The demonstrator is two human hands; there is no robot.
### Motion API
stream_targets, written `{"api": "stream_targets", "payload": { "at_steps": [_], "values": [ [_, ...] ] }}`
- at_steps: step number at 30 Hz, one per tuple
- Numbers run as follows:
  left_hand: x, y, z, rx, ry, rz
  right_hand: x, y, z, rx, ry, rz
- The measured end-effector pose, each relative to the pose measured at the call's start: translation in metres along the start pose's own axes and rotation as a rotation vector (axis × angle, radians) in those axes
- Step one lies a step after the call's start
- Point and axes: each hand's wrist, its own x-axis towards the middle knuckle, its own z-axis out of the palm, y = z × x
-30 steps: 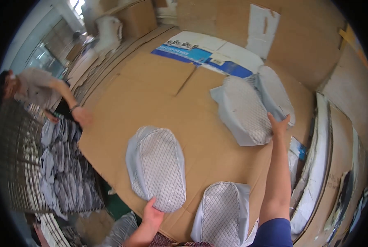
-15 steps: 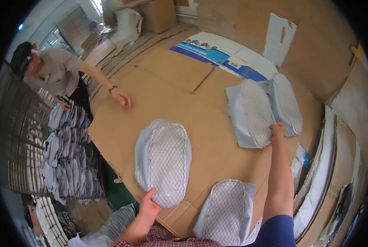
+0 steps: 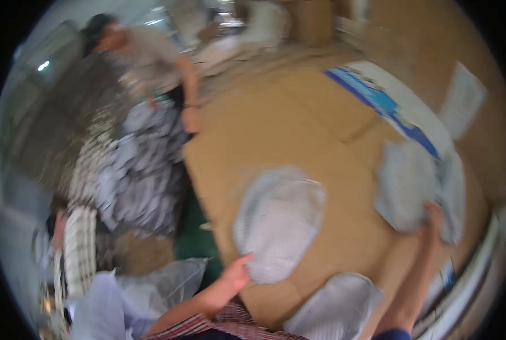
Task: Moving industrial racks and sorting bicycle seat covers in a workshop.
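Several light-grey oval fabric pieces with quilted tops and plain grey sides lie on a brown cardboard sheet. At the lower left edge of the middle quilted fabric piece (image 3: 284,226), my left hand (image 3: 236,272) is closed on its rim, thumb on top. My right hand (image 3: 432,216) pinches the near edge of the right quilted fabric piece (image 3: 408,187). Beside that one, partly overlapped, lies another fabric piece (image 3: 452,195). A further quilted piece (image 3: 338,309) sits nearest me, between my forearms. Motion blurs the fingers and the quilting.
The cardboard sheet (image 3: 253,136) covers the work table. Beyond its left edge is a heap of grey fabric pieces (image 3: 145,164), where another person (image 3: 151,54) leans with one hand near the table corner. A clear plastic bag (image 3: 156,289) lies at lower left. Cardboard panels (image 3: 428,39) stand behind.
My view has turned left, so the table appears farther right. The other person's hand has drawn back from over the cardboard to its left corner. My hands stay at the same pieces.
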Motion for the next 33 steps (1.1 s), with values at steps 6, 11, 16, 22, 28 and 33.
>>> {"api": "stream_targets", "payload": {
  "at_steps": [6,11,16,22,28,33],
  "values": [
    [-0.005,-0.023,0.005,0.049,-0.031,0.01,0.007,0.047,-0.104,-0.561,0.257,-0.623],
    [0.0,-0.024,0.007,0.048,-0.072,-0.085,0.052,0.037,-0.161,-0.978,0.467,-0.561],
    [0.002,0.072,0.035,0.207,-0.014,0.318,0.023,0.02,-0.125,-1.001,0.583,-0.683],
    [0.03,0.192,0.002,0.473,0.283,0.496,0.043,0.082,-0.163,-0.911,0.406,-0.428],
    [-0.056,0.068,0.073,0.303,-0.137,0.157,-0.035,0.04,-0.137,-0.533,0.286,-0.303],
    [-0.074,-0.005,0.058,0.39,-0.591,-0.349,-0.045,0.039,-0.119,0.077,0.19,0.048]
  ]
}}
